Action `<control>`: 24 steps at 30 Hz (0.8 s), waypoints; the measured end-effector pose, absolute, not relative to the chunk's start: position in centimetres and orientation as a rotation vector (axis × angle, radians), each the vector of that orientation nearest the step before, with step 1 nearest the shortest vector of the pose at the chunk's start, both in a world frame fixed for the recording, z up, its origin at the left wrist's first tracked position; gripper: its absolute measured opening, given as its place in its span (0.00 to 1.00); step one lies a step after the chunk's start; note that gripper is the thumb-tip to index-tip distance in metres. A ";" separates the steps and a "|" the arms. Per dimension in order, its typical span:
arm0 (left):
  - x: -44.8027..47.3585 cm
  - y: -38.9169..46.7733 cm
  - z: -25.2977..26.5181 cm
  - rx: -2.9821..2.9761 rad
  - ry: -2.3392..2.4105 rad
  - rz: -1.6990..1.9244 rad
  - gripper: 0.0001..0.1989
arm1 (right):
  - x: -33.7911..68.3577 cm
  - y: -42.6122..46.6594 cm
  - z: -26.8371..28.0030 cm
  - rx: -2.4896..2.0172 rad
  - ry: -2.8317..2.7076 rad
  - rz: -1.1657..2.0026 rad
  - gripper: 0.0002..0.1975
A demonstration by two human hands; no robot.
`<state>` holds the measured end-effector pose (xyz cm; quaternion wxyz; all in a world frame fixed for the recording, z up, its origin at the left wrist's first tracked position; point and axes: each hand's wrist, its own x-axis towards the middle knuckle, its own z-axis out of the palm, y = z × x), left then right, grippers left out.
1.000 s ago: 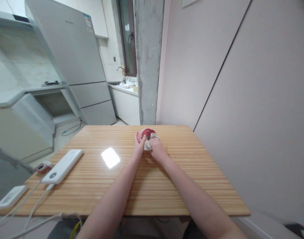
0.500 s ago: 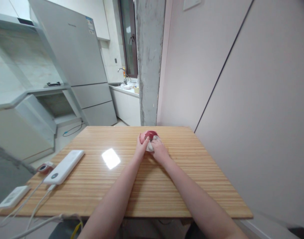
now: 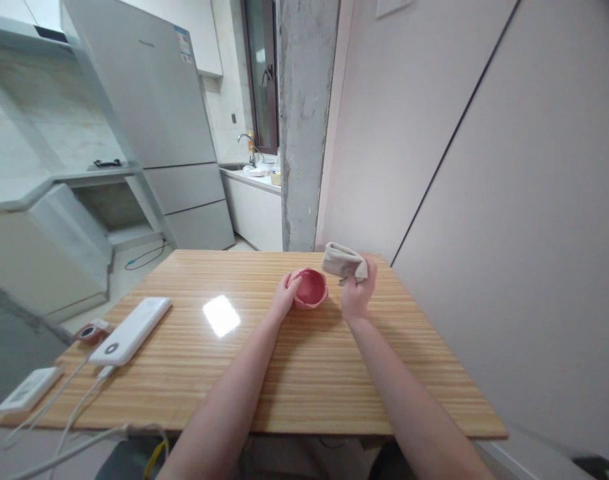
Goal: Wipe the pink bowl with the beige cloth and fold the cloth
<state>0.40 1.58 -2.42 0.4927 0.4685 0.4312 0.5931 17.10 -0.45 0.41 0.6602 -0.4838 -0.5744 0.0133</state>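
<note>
A pink bowl (image 3: 310, 290) is tipped toward me near the far middle of the table, its darker pink inside showing. My left hand (image 3: 286, 293) grips its left rim, thumb over the edge and the other fingers mostly hidden behind it. To the right of the bowl, apart from it, my right hand (image 3: 359, 290) is raised and closed on a folded light grey cloth (image 3: 343, 261). Whether the bowl rests on the wood or is held just above it, I cannot tell.
On the left of the wooden table (image 3: 184, 387) lie a white power bank (image 3: 132, 332) with cables, a red-brown roll-like object (image 3: 88, 335) and a white box (image 3: 29, 390). A concrete pillar (image 3: 304, 133) and a pale wall (image 3: 434, 233) stand beyond.
My right hand has drawn the cloth out of the bowl and lifted it up to the right. The bowl has turned so its inside shows more; my left hand still grips it.
</note>
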 end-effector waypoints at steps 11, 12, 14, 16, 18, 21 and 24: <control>-0.5 2.5 -2.8 0.950 1.091 1.590 0.18 | 14.8 0.1 -0.3 -1.076 -2.046 0.282 0.18; -0.7 2.6 -2.8 0.919 1.125 1.630 0.18 | 14.3 0.0 -0.5 -1.050 -2.033 0.337 0.18; -0.9 2.6 -2.7 0.856 1.165 1.700 0.18 | 13.3 -0.3 -0.7 -0.962 -2.007 0.431 0.19; -0.8 2.3 -2.3 0.800 1.152 1.727 0.19 | 12.4 -0.7 -0.8 -0.876 -1.974 0.484 0.22; -0.5 1.9 -1.8 0.756 1.125 1.732 0.20 | 11.9 -1.0 -0.8 -0.846 -1.933 0.505 0.22; 0.0 1.4 -1.0 0.758 1.068 1.693 0.24 | 11.9 -1.2 -0.8 -0.921 -1.882 0.490 0.18; 0.2 1.2 -0.6 0.785 1.000 1.573 0.29 | 13.0 -1.2 -0.6 -1.044 -1.829 0.373 0.10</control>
